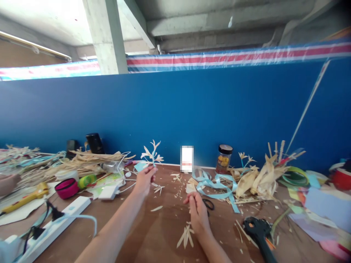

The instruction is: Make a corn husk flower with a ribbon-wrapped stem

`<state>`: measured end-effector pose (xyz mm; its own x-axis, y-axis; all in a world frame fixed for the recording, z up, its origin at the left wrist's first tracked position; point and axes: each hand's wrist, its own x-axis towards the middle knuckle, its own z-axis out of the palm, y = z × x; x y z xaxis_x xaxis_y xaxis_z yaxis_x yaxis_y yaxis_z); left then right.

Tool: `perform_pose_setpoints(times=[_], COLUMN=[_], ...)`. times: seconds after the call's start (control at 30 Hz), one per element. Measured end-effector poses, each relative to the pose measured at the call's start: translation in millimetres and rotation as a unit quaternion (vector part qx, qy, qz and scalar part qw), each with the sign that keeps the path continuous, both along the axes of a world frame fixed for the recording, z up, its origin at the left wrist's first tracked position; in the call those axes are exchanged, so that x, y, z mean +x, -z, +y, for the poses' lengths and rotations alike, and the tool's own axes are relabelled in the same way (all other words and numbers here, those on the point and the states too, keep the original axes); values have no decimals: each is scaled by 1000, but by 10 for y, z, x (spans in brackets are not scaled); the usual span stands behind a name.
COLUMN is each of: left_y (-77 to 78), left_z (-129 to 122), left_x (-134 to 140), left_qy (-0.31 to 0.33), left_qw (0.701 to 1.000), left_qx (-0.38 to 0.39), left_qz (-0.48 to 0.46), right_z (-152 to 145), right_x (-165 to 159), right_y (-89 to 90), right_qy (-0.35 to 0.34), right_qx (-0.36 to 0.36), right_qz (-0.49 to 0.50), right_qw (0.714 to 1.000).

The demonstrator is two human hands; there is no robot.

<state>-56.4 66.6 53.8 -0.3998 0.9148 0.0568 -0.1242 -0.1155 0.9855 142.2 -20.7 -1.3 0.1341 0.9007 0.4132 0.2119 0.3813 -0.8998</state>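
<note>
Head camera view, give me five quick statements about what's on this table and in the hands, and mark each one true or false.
1. The left hand holds a pale flower sprig. True.
2. The right hand grips the black glue gun. False: the glue gun lies on the table, apart from that hand.
3. Light blue ribbon lies in front of the jar. True.
4. The jar has a white lid. False: the lid is black.
5. Nothing is plugged into the white power strip. False: black plugs sit in it.

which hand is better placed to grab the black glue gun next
Probably the right hand: it is nearer the black glue gun, while the left hand holds up a flower sprig.
</note>
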Motion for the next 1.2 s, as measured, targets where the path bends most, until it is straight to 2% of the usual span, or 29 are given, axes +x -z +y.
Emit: perform_pose_setpoints(times=[0.13,0.23,0.33,0.43,0.5,0.67,0.8,0.93,1.2], left_y=[197,349,405,406,412,443,429,406,416], left_z=[-407,-592,-680,-713,-718,-720,-751,-786,-800], left_x=[433,640,707,677,637,590,644,701,725], left_qy=[95,105,104,93,76,86,119,155,194], left_qw=[994,993,992,993,993,986,987,985,977], left_qx=[53,51,63,63,62,81,71,66,79], left_qz=[-16,-1,12,44,70,119,80,46,42], right_z=[102,130,69,-72,-173,-267,-209,-189,-224], right_x=[18,33,53,60,53,36,52,64,38], right_y=[102,149,82,-56,-133,-193,-170,-135,-118], right_qy=[-42,-52,-22,45,62,10,4,32,28], right_qx=[-69,-112,-81,5,48,150,147,141,128], right_qz=[161,197,154,62,-10,-178,-243,-239,-256], right_qw=[984,973,984,997,997,972,959,960,958])
